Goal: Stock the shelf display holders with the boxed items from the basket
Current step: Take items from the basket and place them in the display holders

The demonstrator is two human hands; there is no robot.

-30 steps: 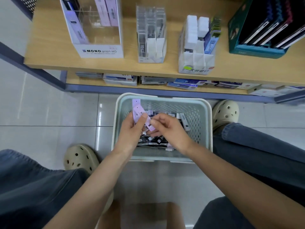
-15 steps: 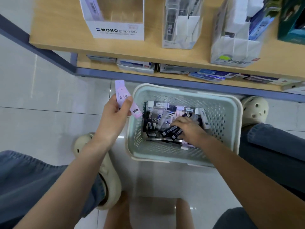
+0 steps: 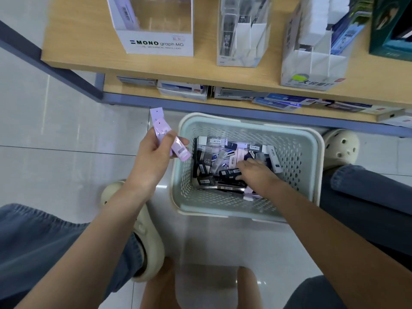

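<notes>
Just left of the pale green basket (image 3: 245, 216), the left hand (image 3: 153, 157) grips a loose fan of slim lilac boxes (image 3: 165, 134), with the thumb clamped across them. The right hand (image 3: 259, 175) is down inside the basket among the jumbled boxed items (image 3: 214, 157). I cannot tell whether its fingers (image 3: 249, 163) grasp one. Adding another box to that fan could, I judge, let one slide out onto the floor (image 3: 66, 152). Beyond the basket, on the shelf (image 3: 89, 52), the MONO holder (image 3: 156, 44) looks largely unfilled.
</notes>
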